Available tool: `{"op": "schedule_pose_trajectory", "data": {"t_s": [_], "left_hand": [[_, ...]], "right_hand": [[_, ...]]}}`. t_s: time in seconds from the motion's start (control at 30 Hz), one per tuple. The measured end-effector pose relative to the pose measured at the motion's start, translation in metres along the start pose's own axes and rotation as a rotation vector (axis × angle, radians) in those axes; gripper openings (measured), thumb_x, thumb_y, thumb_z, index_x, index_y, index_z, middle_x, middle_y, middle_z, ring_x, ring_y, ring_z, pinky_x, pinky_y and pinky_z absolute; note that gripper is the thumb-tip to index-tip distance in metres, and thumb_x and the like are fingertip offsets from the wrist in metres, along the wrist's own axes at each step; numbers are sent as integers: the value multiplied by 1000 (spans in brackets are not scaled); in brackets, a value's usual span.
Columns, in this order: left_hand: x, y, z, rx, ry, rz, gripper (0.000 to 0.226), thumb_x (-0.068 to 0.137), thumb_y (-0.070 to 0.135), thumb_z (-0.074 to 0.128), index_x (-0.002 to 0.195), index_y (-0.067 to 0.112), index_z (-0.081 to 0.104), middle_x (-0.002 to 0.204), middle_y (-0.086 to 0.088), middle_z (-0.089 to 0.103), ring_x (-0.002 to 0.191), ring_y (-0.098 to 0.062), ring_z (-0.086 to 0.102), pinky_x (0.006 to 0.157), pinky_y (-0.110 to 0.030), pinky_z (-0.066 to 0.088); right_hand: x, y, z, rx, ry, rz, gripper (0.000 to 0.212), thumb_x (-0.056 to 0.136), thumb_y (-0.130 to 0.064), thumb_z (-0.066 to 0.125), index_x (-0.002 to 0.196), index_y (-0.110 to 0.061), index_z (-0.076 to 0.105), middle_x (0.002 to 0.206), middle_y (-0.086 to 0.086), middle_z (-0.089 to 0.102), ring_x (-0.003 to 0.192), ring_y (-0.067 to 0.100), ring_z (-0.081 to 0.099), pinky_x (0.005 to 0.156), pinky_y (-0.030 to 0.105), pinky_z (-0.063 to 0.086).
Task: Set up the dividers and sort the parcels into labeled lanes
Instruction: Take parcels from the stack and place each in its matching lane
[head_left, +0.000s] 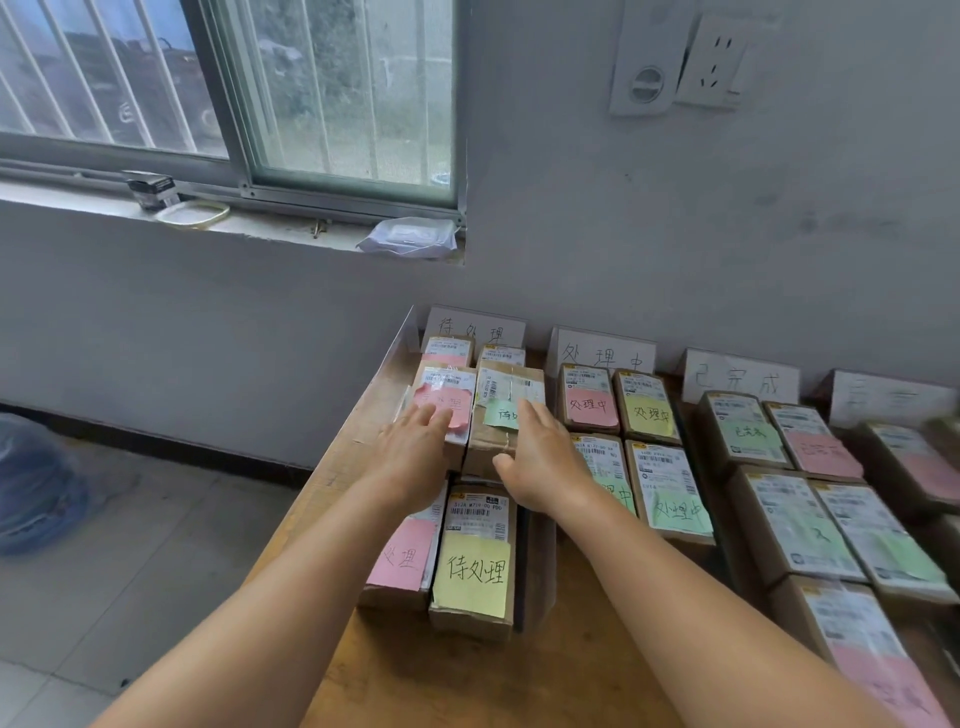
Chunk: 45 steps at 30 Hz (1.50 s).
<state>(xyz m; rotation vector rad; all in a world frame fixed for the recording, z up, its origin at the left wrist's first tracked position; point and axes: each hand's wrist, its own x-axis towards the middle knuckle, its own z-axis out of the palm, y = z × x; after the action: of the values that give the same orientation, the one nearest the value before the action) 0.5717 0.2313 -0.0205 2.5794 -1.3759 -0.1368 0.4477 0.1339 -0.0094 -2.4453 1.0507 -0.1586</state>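
Note:
Cardboard parcels with coloured notes lie in lanes on a wooden table (467, 686). White label cards stand against the wall: the left lane card (475, 328), the second card (602, 353) and the third card (740, 375). My left hand (415, 441) lies flat, fingers apart, on a parcel with a pink note (445, 389). My right hand (540, 457) rests on the neighbouring parcel with a green note (506, 395), thumb at its near edge. Nearer me lie a yellow-note parcel (475, 566) and a pink-note parcel (405, 561).
A clear divider (400, 343) stands along the table's left edge; a dark one (535, 561) separates the first two lanes. More parcels fill the lanes to the right (800, 525). Left of the table is bare floor with a blue water jug (36, 483). A windowsill (260, 223) runs above.

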Motion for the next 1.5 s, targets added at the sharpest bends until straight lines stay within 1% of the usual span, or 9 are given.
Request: {"op": "schedule_pose_trajectory", "data": {"t_s": [0.1,0.37,0.5,0.67,0.8,1.07,1.2,1.37,1.5], "left_hand": [[-11,10,-10,2,19,48,63,92,18,51,149,21,24,152,2,30,140,-18,23,111,-35,23],[-43,53,-20,-3,42,182,68,90,28,59,148,22,23,152,0,30,140,-21,25,113,-39,21],[-59,84,-19,5,42,281,67,91,31,57,148,22,23,151,-1,32,140,-23,26,112,-40,24],[-75,127,-15,29,56,381,72,91,33,57,150,22,18,152,1,29,141,-22,22,113,-40,21],[-85,165,-9,5,52,454,71,90,35,56,149,22,20,152,2,30,141,-19,22,113,-39,22],[-123,287,12,-16,-32,544,70,91,35,53,150,22,17,152,0,30,138,-23,28,111,-39,24],[-146,356,26,-28,-45,543,70,91,34,55,150,23,18,153,0,29,140,-22,27,112,-40,24],[-168,430,43,-65,-27,591,69,92,38,53,150,24,18,153,1,29,140,-21,27,114,-38,22],[-181,482,53,-79,-23,628,71,92,38,54,150,22,17,152,0,31,139,-20,28,113,-37,25]], "right_hand": [[-14,4,-4,-34,32,-9,78,91,-31,55,152,-16,8,159,2,11,145,22,9,117,41,17],[-70,28,-24,-154,143,13,75,94,-40,50,152,-17,9,160,3,8,147,22,3,118,41,9],[-99,52,-37,-173,180,63,76,94,-41,50,152,-18,7,160,1,5,147,21,0,117,40,5],[-135,88,-58,-189,264,122,76,92,-43,53,151,-19,10,159,0,11,146,20,4,117,41,7],[-164,121,-74,-179,290,185,77,93,-43,52,152,-20,8,160,0,8,146,19,1,117,40,4],[-236,216,-122,-181,348,297,77,90,-44,57,150,-19,15,157,-1,19,145,19,11,116,41,10],[-273,266,-154,-177,358,340,79,89,-45,58,151,-21,15,159,-2,15,146,19,8,116,41,6],[-318,324,-192,-170,375,340,76,88,-43,60,149,-19,22,157,-1,21,145,22,13,115,43,15],[-347,368,-218,-149,351,348,74,90,-41,57,149,-18,20,158,-1,16,146,21,8,116,41,11]]}}
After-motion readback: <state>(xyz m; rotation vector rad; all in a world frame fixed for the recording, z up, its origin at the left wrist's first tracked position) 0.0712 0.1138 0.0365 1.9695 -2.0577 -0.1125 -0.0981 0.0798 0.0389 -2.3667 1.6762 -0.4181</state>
